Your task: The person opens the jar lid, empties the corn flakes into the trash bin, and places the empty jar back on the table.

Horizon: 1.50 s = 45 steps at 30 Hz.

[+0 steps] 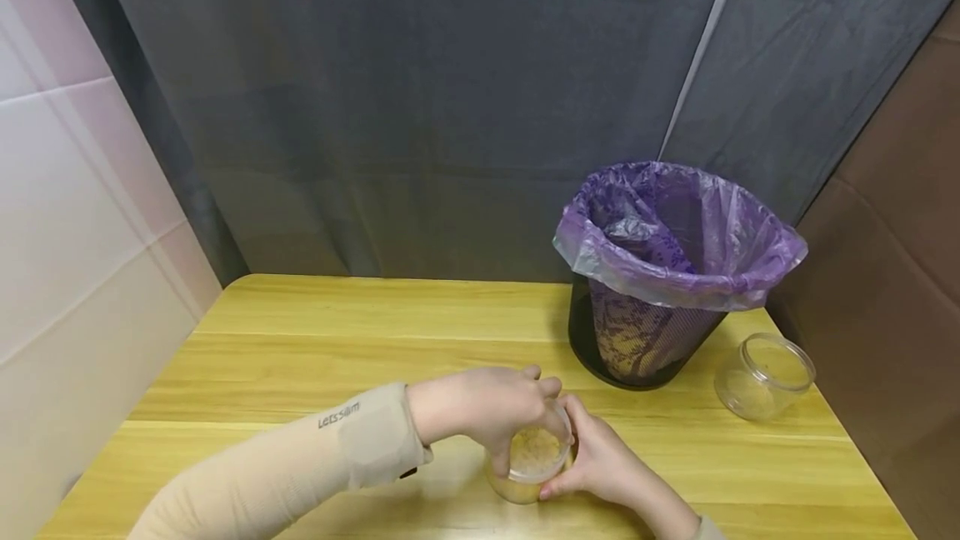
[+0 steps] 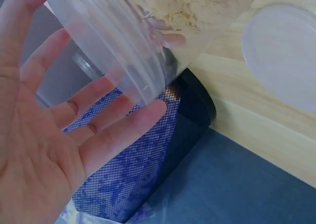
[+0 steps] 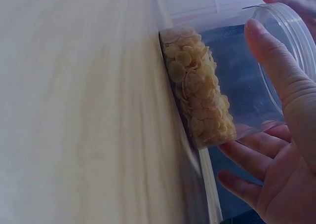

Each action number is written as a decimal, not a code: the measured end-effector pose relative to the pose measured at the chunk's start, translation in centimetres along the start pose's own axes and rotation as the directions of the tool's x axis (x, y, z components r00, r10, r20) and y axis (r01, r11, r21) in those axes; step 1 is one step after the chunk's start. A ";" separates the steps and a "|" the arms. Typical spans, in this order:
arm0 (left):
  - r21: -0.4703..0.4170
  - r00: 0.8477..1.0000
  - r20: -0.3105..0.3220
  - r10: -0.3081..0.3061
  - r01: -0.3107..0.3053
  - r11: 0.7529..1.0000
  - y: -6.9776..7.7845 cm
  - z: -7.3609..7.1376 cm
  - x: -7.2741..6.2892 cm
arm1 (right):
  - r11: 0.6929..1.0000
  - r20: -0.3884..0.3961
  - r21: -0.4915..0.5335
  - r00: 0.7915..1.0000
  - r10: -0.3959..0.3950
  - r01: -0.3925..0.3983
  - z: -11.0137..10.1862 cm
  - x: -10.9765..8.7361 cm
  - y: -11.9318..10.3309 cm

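Observation:
A clear plastic jar of pale yellow flakes stands on the table at front centre. My right hand grips its side, thumb near and fingers behind, as the right wrist view shows. From above, my left hand spans the jar's translucent lid, thumb on one edge and fingertips on the other. In the left wrist view those fingers spread around the lid's edge, the palm apart from it. The flakes fill only the lower part of the jar.
A black mesh bin lined with a purple bag stands behind on the right. A second clear jar, uncovered, sits near the table's right edge. A whitish round lid lies on the wooden table.

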State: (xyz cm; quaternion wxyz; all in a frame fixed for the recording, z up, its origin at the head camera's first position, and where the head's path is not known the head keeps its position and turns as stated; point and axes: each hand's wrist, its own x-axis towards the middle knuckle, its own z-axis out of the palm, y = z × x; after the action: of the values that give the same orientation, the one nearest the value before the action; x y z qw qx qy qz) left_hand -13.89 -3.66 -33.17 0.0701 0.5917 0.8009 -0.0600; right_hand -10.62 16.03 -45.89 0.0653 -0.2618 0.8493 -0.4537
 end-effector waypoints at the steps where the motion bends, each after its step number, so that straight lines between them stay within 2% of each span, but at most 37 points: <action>1: 0.005 1.000 -0.004 -0.002 0.002 1.000 0.0 0.1 0.0 | 1.000 -0.005 -0.007 1.000 -0.003 0.003 0.0 0.0 0.0; 18: -0.025 0.996 -0.088 -0.017 0.015 1.000 -0.1 0.9 -0.3 | 0.998 -0.015 -0.060 1.000 -0.014 0.014 0.1 0.0 0.0; 27: -0.044 0.996 -0.085 -0.041 0.037 0.998 0.0 1.1 -0.4 | 0.997 -0.005 -0.072 1.000 0.000 -0.001 -0.1 -0.2 0.2; 38: -0.055 0.993 -0.101 -0.055 0.050 0.997 0.1 1.4 -0.4 | 0.998 -0.017 -0.057 1.000 -0.017 0.016 0.0 -0.2 0.2; 41: -0.069 0.991 -0.107 -0.075 0.068 0.995 0.2 1.4 -0.4 | 0.999 -0.012 -0.054 1.000 -0.009 0.008 0.0 -0.2 0.2; 45: -0.079 0.984 -0.115 -0.136 0.127 0.989 0.6 1.5 -0.6 | 0.998 -0.008 -0.064 1.000 0.000 -0.001 -0.1 -0.2 0.2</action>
State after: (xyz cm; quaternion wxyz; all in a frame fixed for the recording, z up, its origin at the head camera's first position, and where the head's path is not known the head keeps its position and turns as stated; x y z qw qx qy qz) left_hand -13.12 -4.30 -34.58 0.0385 0.5373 0.8425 -0.0002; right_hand -10.55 16.35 -46.00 0.0535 -0.2617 0.8638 -0.4271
